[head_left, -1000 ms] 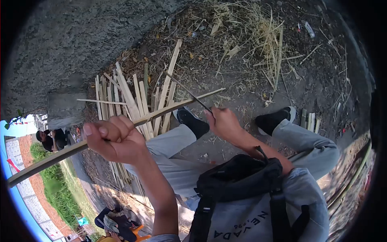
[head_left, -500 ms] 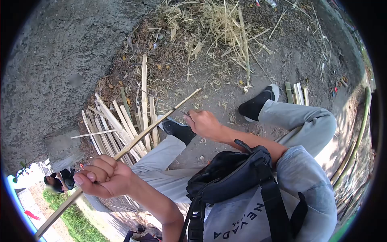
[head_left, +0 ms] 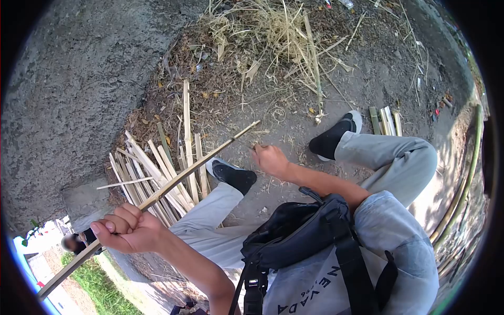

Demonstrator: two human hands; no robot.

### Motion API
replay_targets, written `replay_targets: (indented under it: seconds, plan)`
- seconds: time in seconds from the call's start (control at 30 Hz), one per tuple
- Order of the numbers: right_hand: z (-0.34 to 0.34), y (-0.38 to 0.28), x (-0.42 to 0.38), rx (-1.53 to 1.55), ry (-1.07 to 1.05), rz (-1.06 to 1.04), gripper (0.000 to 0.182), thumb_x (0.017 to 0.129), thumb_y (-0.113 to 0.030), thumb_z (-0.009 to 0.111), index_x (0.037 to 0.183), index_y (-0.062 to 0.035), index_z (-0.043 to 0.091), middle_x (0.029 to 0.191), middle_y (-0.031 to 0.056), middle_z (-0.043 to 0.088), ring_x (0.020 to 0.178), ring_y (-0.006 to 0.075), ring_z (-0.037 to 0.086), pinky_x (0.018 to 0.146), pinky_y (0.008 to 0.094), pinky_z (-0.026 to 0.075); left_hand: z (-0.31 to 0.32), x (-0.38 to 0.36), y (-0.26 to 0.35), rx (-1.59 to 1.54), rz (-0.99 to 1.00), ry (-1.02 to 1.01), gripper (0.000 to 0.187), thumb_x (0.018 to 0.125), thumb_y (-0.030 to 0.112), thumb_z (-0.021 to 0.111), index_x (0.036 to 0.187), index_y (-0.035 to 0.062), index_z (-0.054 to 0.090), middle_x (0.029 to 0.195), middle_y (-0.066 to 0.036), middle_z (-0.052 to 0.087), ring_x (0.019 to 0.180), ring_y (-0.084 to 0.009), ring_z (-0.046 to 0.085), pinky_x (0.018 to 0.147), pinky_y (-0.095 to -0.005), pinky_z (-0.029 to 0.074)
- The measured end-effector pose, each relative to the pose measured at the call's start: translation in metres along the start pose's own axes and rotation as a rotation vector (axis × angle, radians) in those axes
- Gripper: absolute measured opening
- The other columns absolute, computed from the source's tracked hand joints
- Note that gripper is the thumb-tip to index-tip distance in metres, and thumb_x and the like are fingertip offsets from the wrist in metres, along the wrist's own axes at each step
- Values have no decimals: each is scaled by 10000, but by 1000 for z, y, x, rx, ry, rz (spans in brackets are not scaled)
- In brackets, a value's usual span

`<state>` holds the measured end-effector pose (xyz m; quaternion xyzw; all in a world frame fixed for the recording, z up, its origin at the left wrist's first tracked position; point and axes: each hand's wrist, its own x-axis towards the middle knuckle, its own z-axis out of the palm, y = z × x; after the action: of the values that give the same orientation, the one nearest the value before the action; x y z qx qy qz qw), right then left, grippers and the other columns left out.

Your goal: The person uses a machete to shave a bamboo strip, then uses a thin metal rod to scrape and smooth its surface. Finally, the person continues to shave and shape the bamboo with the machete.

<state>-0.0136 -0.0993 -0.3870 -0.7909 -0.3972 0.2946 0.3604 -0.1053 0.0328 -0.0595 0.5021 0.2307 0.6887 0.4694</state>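
A long, pale bamboo strip (head_left: pixel 194 169) slants across the view, its far tip over the ground and its other end reaching the lower left edge. My left hand (head_left: pixel 128 228) is closed around it, thumb on the near side. My right hand (head_left: pixel 270 160) is closed too, just below the strip's far part and apart from it. Out of its fingers pokes a small bit of a thin, dark knife (head_left: pixel 252 148); most of the tool is hidden in the grip. A dark node mark shows on the strip near its tip.
Split bamboo pieces (head_left: pixel 144 163) lie in a pile beside my left foot. More short pieces (head_left: pixel 389 122) lie past my right foot. Dry shavings (head_left: pixel 283 39) cover the ground ahead. A rough concrete surface (head_left: pixel 79 94) is at left; a black bag (head_left: pixel 299 231) hangs at my front.
The knife blade was against the strip near its node; now my right hand has moved slightly right and down, away from it. My left hand has shifted slightly left, still gripping the strip.
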Motion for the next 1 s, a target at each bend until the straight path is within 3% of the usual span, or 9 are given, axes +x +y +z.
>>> replay_targets:
  seconds: [0.07, 0.13, 0.33, 0.37, 0.47, 0.63, 0.73, 0.8, 1.0]
  plan:
    - [19, 60, -1, -157, -106, 221, 228, 859, -162, 570, 940, 37, 646, 906, 271, 658, 860, 413, 668, 789, 484, 547, 0, 2, 1, -15, -4, -7, 417, 963, 234, 532, 601, 159, 340, 460, 65, 149, 386, -59, 84, 377, -258, 85]
    - [29, 122, -14, -232, -140, 278, 301, 929, -205, 474, 898, 41, 644, 880, 281, 654, 859, 461, 650, 768, 514, 538, 0, 4, 0, -27, -12, -42, 399, 966, 233, 526, 612, 152, 361, 456, 62, 158, 383, -59, 89, 372, -260, 85]
    - [-11, 47, -5, -63, -67, 226, 333, 936, -245, 490, 846, 44, 628, 850, 294, 644, 814, 467, 644, 737, 521, 538, 5, 5, -2, -108, -68, -217, 383, 981, 231, 493, 627, 138, 378, 442, 58, 187, 362, -59, 108, 353, -257, 89]
    - [-14, 36, -1, -45, -49, 168, 335, 939, -251, 488, 843, 41, 620, 828, 291, 642, 796, 467, 644, 726, 523, 538, -3, 8, -2, -161, -87, -380, 386, 990, 219, 460, 625, 139, 362, 431, 54, 191, 347, -61, 114, 341, -249, 104]
    - [-6, 26, -5, -3, 0, 80, 337, 949, -264, 481, 842, 33, 597, 764, 280, 637, 746, 464, 642, 694, 527, 538, -16, 10, 0, -244, -93, -480, 386, 992, 199, 439, 623, 142, 343, 420, 50, 189, 337, -62, 116, 331, -241, 120]
    - [10, 40, -4, -110, 49, 68, 317, 955, -260, 480, 883, 30, 586, 692, 272, 626, 683, 454, 641, 652, 525, 533, -31, 15, 0, -313, -101, -495, 402, 987, 176, 436, 611, 157, 295, 401, 46, 201, 330, -71, 112, 327, -238, 137]
    - [-12, 19, -9, -78, -61, 125, 321, 949, -257, 479, 901, 37, 598, 788, 265, 655, 738, 445, 652, 697, 532, 532, -51, 19, 3, -289, -138, -440, 407, 987, 186, 447, 603, 156, 315, 409, 44, 205, 349, -76, 114, 348, -253, 138]
    - [-27, -1, -12, -24, -75, 79, 299, 938, -242, 495, 907, 37, 600, 787, 265, 655, 738, 445, 652, 687, 527, 532, -59, 19, 7, -304, -184, -518, 413, 992, 220, 467, 597, 146, 372, 424, 43, 206, 382, -83, 113, 381, -270, 140]
    - [-39, -63, -29, 27, -9, -183, 251, 910, -199, 525, 916, 36, 610, 836, 276, 655, 748, 446, 652, 687, 518, 535, -62, 13, 9, -280, -165, -473, 425, 990, 208, 456, 580, 149, 363, 421, 45, 217, 381, -80, 117, 378, -268, 131]
